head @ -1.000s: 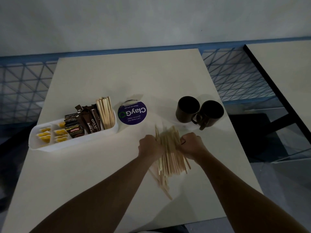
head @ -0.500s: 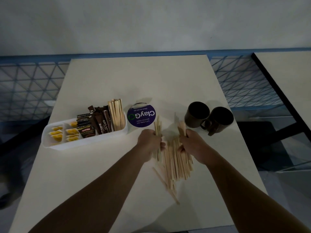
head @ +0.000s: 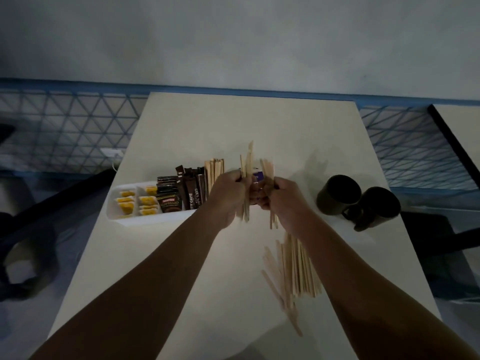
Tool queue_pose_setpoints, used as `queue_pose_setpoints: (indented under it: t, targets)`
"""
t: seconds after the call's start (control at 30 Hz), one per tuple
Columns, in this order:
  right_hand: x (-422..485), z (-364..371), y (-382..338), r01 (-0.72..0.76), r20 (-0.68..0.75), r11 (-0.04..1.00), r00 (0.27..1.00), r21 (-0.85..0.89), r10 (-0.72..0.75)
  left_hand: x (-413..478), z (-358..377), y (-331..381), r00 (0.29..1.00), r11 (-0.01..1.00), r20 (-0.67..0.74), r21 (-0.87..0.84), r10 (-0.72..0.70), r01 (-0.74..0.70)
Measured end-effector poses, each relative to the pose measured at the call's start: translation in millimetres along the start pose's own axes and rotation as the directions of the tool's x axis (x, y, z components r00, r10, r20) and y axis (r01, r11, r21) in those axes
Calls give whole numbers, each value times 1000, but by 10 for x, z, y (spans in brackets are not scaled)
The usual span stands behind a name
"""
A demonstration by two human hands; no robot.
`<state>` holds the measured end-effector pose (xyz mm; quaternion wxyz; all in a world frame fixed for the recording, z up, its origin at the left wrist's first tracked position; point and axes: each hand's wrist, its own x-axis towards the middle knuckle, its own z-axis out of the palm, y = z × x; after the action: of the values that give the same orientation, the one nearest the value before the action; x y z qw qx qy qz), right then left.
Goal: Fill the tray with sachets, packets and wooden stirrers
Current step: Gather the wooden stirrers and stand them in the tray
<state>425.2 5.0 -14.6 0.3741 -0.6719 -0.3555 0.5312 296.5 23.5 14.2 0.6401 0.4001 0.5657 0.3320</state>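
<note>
Pale wall [head: 233,35] and a blue lattice railing [head: 72,126] stand behind a cream table [head: 233,120], seen from above. The left hand [head: 228,196] and right hand [head: 283,198] are held over the middle of the table, nearly touching. The left hand's fingers are curled round a tall bunch of wooden stirrers [head: 246,162] held upright. The right hand grips a second bunch [head: 267,168] just beside it. A purple lid [head: 258,175] shows in part between the two hands. Nearer the viewer, partly under the right forearm, a loose pile of stirrers [head: 298,271] lies flat on the table, with a few splayed toward the near edge. Left of the hands sits the white tray [head: 145,220]. It holds yellow sachets [head: 127,203] in its left compartments, dark coffee packets [head: 168,201] in the middle, and standing stirrers [head: 214,168] at its right end, partly hidden by the left hand. Two dark mugs [head: 337,194] stand close together on the right, apart from the hands.
</note>
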Motion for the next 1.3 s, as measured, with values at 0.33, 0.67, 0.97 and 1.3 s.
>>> queue_pose_setpoints:
  t: [0.33, 0.67, 0.97, 1.3]
  targets:
    - [217, 569, -409, 133, -111, 973, 987, 191, -113, 146, -481, 186, 932, 964, -243, 65, 267, -259]
    - [332, 857, -318, 137, -91, 935, 989, 327, -113, 200, -638, -46, 886, 959, -368, 91, 284, -269]
    - [320, 919, -140, 139, -45, 963, 990, 230, -132, 248, -599, -299, 868, 925, -369, 305, 334, -227]
    - [283, 835, -168, 263, 17, 912, 962, -315, -272, 280, -600, -248, 852, 897, -404, 415, 333, -153]
